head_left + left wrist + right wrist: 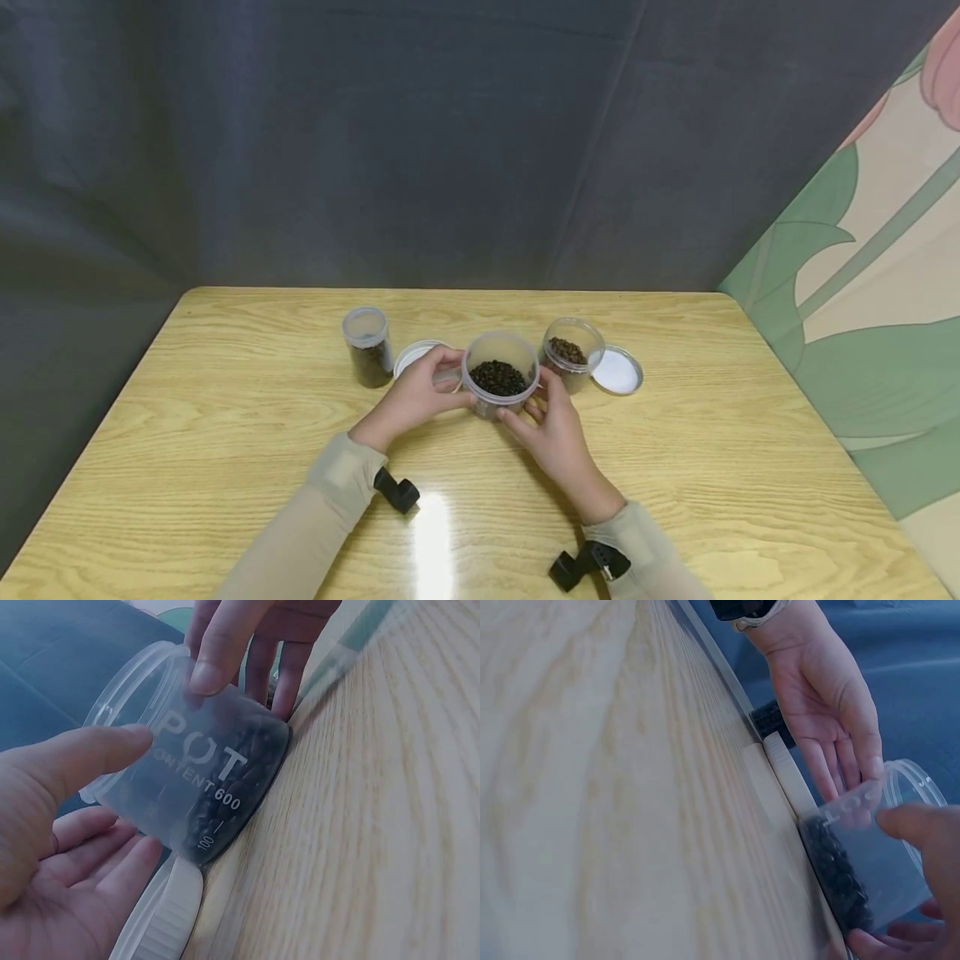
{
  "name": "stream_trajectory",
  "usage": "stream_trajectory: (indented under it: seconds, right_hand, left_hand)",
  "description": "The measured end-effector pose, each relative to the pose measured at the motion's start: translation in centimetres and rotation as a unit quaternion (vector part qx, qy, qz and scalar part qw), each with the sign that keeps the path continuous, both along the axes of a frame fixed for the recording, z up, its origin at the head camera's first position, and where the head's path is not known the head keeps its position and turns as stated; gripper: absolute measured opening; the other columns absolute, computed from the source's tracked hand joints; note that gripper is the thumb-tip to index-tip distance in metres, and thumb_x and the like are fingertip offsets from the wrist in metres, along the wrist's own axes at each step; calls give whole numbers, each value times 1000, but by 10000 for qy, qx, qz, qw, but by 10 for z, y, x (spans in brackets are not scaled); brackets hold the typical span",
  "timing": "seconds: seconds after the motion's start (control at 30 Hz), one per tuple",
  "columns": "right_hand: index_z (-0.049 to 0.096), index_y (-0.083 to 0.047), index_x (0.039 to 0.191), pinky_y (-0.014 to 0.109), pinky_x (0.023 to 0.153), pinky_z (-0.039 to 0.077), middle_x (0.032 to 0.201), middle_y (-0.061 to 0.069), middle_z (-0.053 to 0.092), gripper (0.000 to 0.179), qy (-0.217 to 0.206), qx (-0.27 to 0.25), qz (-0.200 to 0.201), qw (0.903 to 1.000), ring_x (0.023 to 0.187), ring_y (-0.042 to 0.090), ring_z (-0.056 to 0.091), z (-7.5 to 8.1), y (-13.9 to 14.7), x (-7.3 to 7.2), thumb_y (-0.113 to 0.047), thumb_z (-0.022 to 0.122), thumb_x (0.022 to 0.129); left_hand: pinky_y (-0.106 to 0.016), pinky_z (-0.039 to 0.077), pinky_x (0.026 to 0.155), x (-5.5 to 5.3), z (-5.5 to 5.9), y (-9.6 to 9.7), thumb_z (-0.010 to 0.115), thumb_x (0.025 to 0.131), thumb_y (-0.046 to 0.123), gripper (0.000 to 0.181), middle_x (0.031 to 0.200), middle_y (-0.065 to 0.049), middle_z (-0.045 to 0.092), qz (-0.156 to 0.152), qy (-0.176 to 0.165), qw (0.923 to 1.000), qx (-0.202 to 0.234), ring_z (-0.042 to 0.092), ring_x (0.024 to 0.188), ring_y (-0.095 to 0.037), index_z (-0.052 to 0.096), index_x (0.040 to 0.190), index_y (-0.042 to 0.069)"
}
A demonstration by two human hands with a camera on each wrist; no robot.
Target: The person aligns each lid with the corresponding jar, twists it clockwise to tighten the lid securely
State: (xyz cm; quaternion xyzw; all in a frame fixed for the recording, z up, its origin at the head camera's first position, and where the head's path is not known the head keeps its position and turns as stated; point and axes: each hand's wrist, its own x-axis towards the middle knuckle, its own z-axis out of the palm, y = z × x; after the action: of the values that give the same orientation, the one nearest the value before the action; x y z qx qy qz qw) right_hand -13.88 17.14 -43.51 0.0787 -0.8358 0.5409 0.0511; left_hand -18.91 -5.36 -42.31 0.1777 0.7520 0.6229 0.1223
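A clear plastic jar (483, 406) with dark beans or grains in its bottom stands open-topped on the table. Printed on its side in the left wrist view are "POT" and "CONTENT 600". My left hand (415, 398) holds the jar from the left, thumb on the near side and fingers toward the far side. From the right, my right hand (557, 433) grips it between thumb and fingers. Behind my left hand lies a white lid (411, 354), partly covered. Another clear jar (576, 383), holding brown pieces, stands just beyond my right hand.
A taller, narrower jar (371, 358) with dark contents stands to the left. At the right, a white lid with a metallic-looking rim (617, 371) lies beside the jar of brown pieces. A dark curtain (450, 150) hangs behind the wooden table (225, 467).
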Motion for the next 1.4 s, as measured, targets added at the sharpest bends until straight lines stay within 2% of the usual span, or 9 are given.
stream_trajectory:
  seconds: [0.17, 0.33, 0.5, 0.77, 0.93, 1.17, 1.4]
  right_hand:
    - [32, 7, 147, 37, 108, 46, 148, 31, 41, 82, -58, -106, 114, 9999, 136, 42, 46, -2, 4, 0, -5, 84, 84]
    - [34, 6, 145, 36, 106, 48, 148, 30, 42, 81, -18, -228, 285, 9993, 134, 43, 49, -5, 9, -2, -5, 84, 83]
    - [38, 4, 144, 35, 103, 51, 144, 27, 47, 80, 218, -163, 408, 9988, 129, 42, 53, -9, 13, -3, -4, 86, 81]
    - [43, 2, 145, 32, 102, 52, 143, 22, 50, 81, 459, 5, 537, 9975, 126, 38, 57, -12, 17, -6, -4, 88, 78]
    - [44, 2, 143, 35, 105, 50, 143, 23, 51, 79, 477, -39, 651, 9967, 127, 39, 56, -15, 19, -7, -3, 88, 78]
    - [42, 1, 140, 42, 110, 44, 145, 23, 51, 78, 468, -163, 1000, 9938, 132, 40, 52, -18, 24, -8, -1, 88, 77]
    - [44, -1, 139, 37, 109, 46, 146, 20, 52, 76, 470, -395, 1510, 9866, 135, 38, 49, -18, 33, -12, 2, 88, 76]
  left_hand:
    - [-33, 51, 105, -1, -1, -1, 83, 84, 2, 55, 142, -18, 52, -95, -20, 9998, 166, 51, 134, -37, 53, 130, -4]
    - [-33, 52, 103, -2, -2, -2, 82, 83, -2, 61, 142, -21, 51, -144, -151, 9994, 275, 50, 133, -37, 50, 135, -5]
    - [-34, 53, 102, -3, -1, -3, 82, 83, 0, 71, 141, -21, 52, -245, -149, 9995, 123, 51, 132, -37, 47, 144, -3]
    - [-34, 53, 102, -2, 0, -5, 83, 84, 2, 70, 143, -19, 52, -358, -118, 9993, -43, 51, 132, -36, 48, 144, -2]
    - [-32, 54, 101, -1, 3, -6, 85, 83, 6, 69, 142, -17, 52, -360, -60, 9990, -238, 52, 131, -35, 49, 141, 0]
    - [-32, 55, 99, 0, 6, -9, 85, 81, 3, 59, 134, -19, 55, -561, 39, 9980, -272, 56, 126, -36, 52, 130, -1]
    - [-34, 56, 98, -1, 7, -13, 83, 82, -2, 51, 129, -23, 54, -833, 69, 9963, -186, 57, 121, -39, 52, 123, -4]
